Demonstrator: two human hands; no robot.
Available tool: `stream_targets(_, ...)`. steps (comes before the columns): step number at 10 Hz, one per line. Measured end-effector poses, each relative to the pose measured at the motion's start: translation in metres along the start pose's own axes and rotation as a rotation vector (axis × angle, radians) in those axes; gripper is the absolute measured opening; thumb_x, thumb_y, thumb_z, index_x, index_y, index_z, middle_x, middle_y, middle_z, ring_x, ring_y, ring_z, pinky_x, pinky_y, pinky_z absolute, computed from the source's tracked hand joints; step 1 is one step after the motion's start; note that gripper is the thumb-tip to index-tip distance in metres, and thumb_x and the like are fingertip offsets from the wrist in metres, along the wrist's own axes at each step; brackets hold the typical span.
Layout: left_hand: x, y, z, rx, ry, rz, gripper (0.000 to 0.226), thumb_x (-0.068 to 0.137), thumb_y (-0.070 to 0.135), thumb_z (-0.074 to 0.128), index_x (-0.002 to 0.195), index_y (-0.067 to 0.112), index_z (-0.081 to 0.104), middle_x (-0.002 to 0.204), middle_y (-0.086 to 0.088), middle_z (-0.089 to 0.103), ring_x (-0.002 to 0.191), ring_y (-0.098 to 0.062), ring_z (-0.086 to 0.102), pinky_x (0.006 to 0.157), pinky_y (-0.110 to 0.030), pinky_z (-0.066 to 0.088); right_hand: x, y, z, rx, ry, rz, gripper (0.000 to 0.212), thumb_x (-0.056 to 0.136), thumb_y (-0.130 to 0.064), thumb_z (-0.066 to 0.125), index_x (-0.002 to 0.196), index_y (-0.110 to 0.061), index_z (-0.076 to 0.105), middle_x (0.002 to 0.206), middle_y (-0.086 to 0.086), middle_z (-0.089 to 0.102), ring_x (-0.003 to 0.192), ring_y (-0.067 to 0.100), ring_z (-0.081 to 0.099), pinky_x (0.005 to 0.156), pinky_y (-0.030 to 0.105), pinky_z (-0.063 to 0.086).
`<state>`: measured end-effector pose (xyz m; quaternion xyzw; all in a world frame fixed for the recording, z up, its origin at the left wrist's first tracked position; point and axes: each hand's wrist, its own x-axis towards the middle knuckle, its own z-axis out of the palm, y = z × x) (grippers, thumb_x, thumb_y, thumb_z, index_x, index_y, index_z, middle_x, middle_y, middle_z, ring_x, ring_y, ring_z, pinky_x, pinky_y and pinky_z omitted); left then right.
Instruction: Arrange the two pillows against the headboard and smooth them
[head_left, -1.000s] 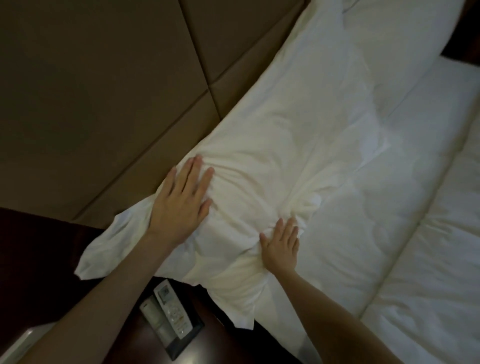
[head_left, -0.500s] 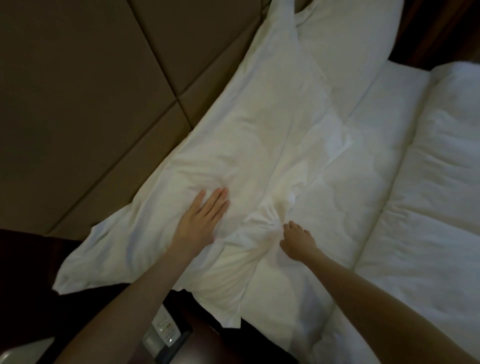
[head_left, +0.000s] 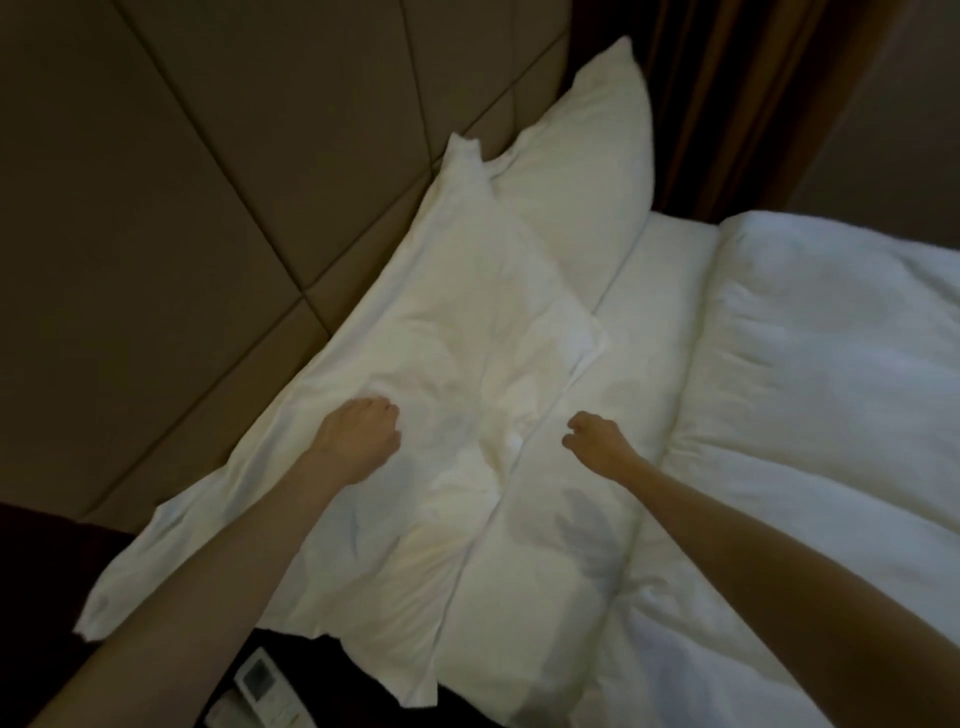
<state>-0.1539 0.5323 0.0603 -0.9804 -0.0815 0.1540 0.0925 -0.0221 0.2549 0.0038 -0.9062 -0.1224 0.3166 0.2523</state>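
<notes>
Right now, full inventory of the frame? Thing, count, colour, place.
white fabric pillows: 2; near one lying along the headboard under the left hand, far one propped behind it
padded brown panel headboard: 1, upper left
white puffy duvet: 1, right side
white bed sheet: 1, strip between pillows and duvet
white remote controls: 2, bottom edge on a dark surface
brown curtain: 1, top right
left hand: fingers curled, over near pillow
right hand: fingers curled, empty, over the sheet
</notes>
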Motion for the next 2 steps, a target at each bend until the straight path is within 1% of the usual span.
stream_targets(1,0.024,0.038,-0.03,-0.284,0.0,-0.039,0.042,0.101,0.033,0.034,0.133,0.011,0.047,0.136,-0.01,0.054,0.12,-0.029,0.054,0.097,-0.039,0.044,-0.01,0.015,-0.043,0.249,0.089,0.061,0.034,0.09,-0.02,0.055,0.12,-0.005,0.062,0.125,0.013,0.06,0.105,0.025,0.054,0.085,0.03,0.041)
stream_targets(2,0.042,0.077,-0.056,-0.628,0.005,-0.027,0.04,0.1,0.029,0.042,0.133,0.01,0.051,0.136,-0.013,0.056,0.121,-0.029,0.054,0.099,-0.033,0.042,-0.027,0.034,-0.08,0.487,0.121,0.082,0.031,0.09,-0.017,0.057,0.115,-0.002,0.066,0.108,0.009,0.061,0.1,0.024,0.055,0.083,0.027,0.039)
